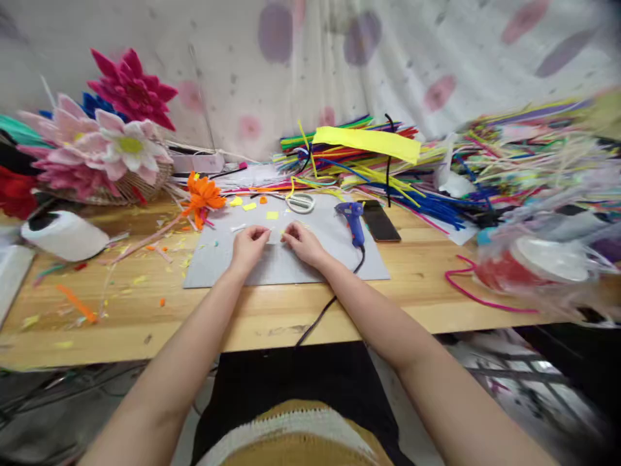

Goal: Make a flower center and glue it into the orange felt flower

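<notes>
Over the grey mat [286, 268], my left hand [249, 248] is closed in a pinch. A whitish trace shows at its fingertips, too small to name. My right hand [305, 244] faces it a short gap away, its thumb and fingers pinched together, with a tiny yellowish bit showing at the tips. Just beyond the hands lie small yellow pieces [272, 215] and a pair of scissors [301, 203] with pale handles. To the right of my right hand, a blue glue gun [354, 223] rests on the mat, and its black cord runs under my right forearm.
A dark phone [381, 221] lies beside the mat. Behind are heaps of coloured pipe cleaners [339, 158] and a yellow strip [369, 144]. An orange fuzzy flower [202, 197], a basket of pink flowers [129, 145] and a white spool [65, 236] stand left; scraps litter the wooden table [189, 323].
</notes>
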`<state>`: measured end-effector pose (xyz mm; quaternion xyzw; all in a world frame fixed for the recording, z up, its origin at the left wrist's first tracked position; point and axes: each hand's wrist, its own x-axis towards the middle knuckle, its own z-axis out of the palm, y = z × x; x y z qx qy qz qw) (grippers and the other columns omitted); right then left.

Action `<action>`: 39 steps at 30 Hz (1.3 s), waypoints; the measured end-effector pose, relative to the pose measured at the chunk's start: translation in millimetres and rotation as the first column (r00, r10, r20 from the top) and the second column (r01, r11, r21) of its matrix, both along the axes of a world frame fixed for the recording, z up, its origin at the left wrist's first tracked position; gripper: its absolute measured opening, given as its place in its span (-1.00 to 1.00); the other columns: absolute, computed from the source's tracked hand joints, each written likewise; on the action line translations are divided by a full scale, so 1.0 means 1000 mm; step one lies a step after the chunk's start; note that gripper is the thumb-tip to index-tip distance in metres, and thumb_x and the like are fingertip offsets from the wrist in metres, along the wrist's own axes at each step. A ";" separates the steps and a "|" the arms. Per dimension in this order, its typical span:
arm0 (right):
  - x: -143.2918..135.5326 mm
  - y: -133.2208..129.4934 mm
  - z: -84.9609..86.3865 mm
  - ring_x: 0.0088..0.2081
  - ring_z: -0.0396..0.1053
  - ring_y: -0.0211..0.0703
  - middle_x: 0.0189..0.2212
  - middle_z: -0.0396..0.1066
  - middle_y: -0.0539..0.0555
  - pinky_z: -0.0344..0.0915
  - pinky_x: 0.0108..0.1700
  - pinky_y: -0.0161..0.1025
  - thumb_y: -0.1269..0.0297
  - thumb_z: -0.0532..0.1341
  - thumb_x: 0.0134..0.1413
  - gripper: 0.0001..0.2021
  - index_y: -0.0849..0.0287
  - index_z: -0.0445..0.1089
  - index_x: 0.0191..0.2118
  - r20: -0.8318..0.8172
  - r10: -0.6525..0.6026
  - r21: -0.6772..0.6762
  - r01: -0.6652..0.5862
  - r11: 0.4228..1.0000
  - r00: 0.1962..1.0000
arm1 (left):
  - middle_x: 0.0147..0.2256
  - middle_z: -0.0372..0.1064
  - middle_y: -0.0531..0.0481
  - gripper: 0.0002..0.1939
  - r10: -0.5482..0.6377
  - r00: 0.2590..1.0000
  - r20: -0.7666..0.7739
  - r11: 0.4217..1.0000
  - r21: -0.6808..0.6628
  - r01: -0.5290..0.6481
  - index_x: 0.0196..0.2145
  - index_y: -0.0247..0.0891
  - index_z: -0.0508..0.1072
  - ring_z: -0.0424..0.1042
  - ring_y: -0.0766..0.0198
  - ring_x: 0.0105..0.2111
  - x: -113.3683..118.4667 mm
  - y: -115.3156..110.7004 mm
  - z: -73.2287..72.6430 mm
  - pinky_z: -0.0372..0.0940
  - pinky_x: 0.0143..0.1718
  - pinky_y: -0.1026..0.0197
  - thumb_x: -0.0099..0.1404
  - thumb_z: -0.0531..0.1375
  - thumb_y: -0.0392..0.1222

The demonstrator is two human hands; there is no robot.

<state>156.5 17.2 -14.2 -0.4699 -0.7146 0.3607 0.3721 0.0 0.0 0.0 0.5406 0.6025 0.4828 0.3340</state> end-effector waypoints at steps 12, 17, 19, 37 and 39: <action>0.001 -0.001 -0.002 -0.45 0.31 -0.33 -0.47 0.39 -0.09 0.20 -0.31 -0.32 0.36 0.18 -0.07 -0.82 0.13 0.23 -0.27 -0.081 -0.047 0.016 0.048 0.999 0.996 | -0.61 0.26 0.11 -0.80 -0.074 0.975 0.209 0.993 -0.076 0.091 -0.49 -0.33 0.44 0.12 0.46 -0.70 0.010 -0.007 0.004 0.05 -0.72 0.35 -0.04 0.24 -0.12; 0.002 0.001 -0.003 -0.44 0.34 -0.33 -0.50 0.39 -0.12 0.23 -0.28 -0.31 0.37 0.20 -0.10 -0.75 0.13 0.22 -0.22 -0.179 -0.033 -0.110 0.013 0.994 0.983 | -0.62 0.27 0.12 -0.76 -0.104 0.975 0.195 0.989 -0.081 0.122 -0.49 -0.33 0.44 0.10 0.48 -0.73 0.008 -0.007 0.000 0.04 -0.73 0.36 -0.06 0.25 -0.08; 0.002 0.003 -0.004 -0.44 0.33 -0.33 -0.50 0.38 -0.10 0.24 -0.28 -0.31 0.37 0.21 -0.12 -0.82 0.15 0.26 -0.30 -0.194 -0.031 -0.147 0.002 0.989 0.981 | -0.62 0.27 0.13 -0.75 -0.104 0.976 0.189 0.989 -0.081 0.121 -0.48 -0.33 0.44 0.10 0.49 -0.74 0.008 -0.007 0.000 0.04 -0.73 0.36 -0.06 0.25 -0.07; 0.000 0.004 0.002 -0.52 0.29 -0.38 -0.54 0.40 -0.07 0.25 -0.36 -0.37 0.39 0.14 -0.01 -0.98 0.20 0.27 -0.42 -0.298 -0.054 -0.217 -0.012 0.976 0.953 | -0.64 0.24 0.14 -0.70 -0.149 0.970 0.194 0.984 -0.069 0.165 -0.51 -0.31 0.41 0.09 0.49 -0.74 0.007 -0.008 0.001 0.04 -0.72 0.36 -0.10 0.29 -0.01; 0.000 0.003 0.004 -0.55 0.27 -0.39 -0.58 0.39 -0.08 0.22 -0.38 -0.38 0.42 0.14 -0.01 -0.98 0.20 0.28 -0.42 -0.284 -0.074 -0.248 0.002 0.969 0.956 | -0.64 0.26 0.13 -0.70 -0.159 0.967 0.197 0.982 -0.066 0.175 -0.50 -0.31 0.41 0.10 0.49 -0.73 0.007 -0.008 0.001 0.03 -0.73 0.37 -0.09 0.29 -0.01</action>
